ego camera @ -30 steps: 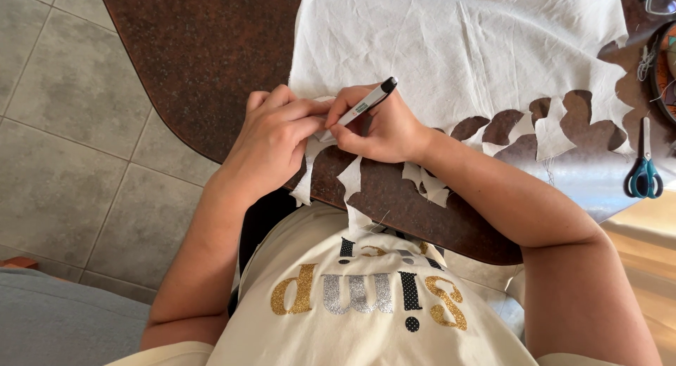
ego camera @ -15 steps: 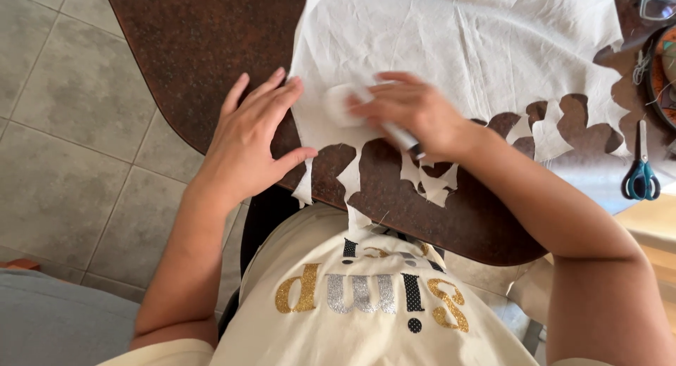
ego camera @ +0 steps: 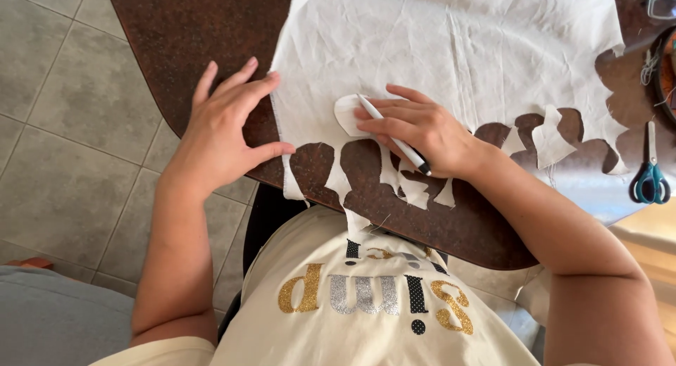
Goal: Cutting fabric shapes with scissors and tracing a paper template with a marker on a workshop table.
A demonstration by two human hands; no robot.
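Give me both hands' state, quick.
Left hand: open, fingers spread, pressing the white fabric edge on the brown table.
Right hand: holds a pen, fingers resting on a white paper template.

1. Bright, even daylight; white cloth [ego camera: 451, 49] past my hands near blown out, weave barely visible.
2. Soft shadows under my left hand [ego camera: 222, 130] & right hand [ego camera: 422, 130].
3. Sharp focus around hands; slight bending twd frame edges.
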